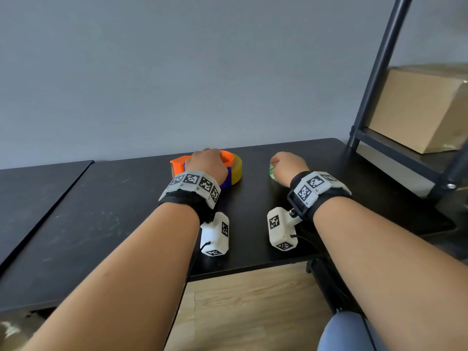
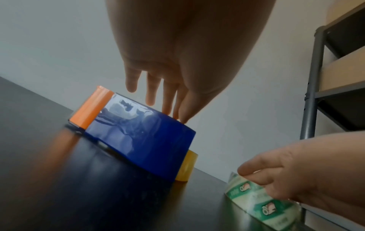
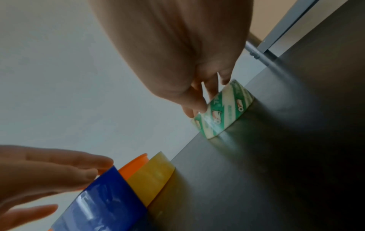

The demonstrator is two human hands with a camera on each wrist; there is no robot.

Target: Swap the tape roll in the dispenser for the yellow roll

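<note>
**A:** Entry, current frame. What do you have on the left side?

**B:** I see the left hand [image 1: 207,164] over the orange dispenser [image 1: 180,165], which lies on the black desk [image 1: 106,224]. From the left wrist view the fingers [image 2: 151,89] are straight and spread. The thumb tip and the nearest fingertips touch the top edge of the blue roll [image 2: 138,132]. Nothing is grasped there; the hand is loose and extended.

**A:** And the blue roll itself?

**B:** It sits against the dispenser's orange body, glossy side toward the wrist camera. I cannot tell from these views how it is seated in the frame.

**A:** Yellow roll?

**B:** The yellow roll [image 1: 237,171] lies on the desk just beside the dispenser, on its right side and touching the blue roll. Neither hand is on it.

**A:** Right side?

**B:** The right hand [image 1: 288,165] is curled over the green-and-white printed roll [image 3: 223,109], well apart from the dispenser. Thumb and fingertips pinch the roll's upper rim; its lower edge rests on the desk.

**A:** Surroundings?

**B:** Grey wall behind, a dark metal shelf frame [image 1: 374,72] at right carrying a cardboard box [image 1: 420,107].
</note>
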